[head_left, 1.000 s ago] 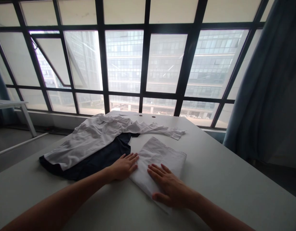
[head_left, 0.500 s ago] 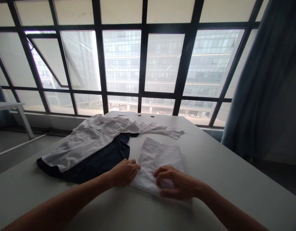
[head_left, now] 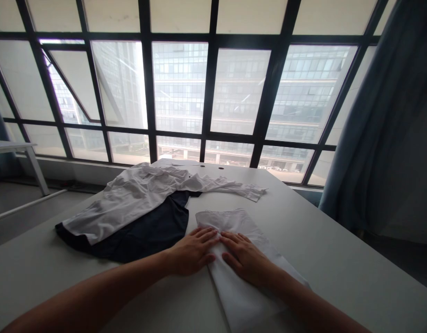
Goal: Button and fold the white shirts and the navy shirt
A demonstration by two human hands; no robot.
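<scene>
garment [head_left: 130,199] blocking left, tabletop [head_left: 341,263] passable right of cloth [head_left: 241,298]

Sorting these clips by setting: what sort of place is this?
Probably an office-like room: broad dark-framed windows, a multi-storey building outside, and a plain white table.

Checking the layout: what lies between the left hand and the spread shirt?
Dark cloth lies between the left hand and the spread shirt, in the head view.
</scene>
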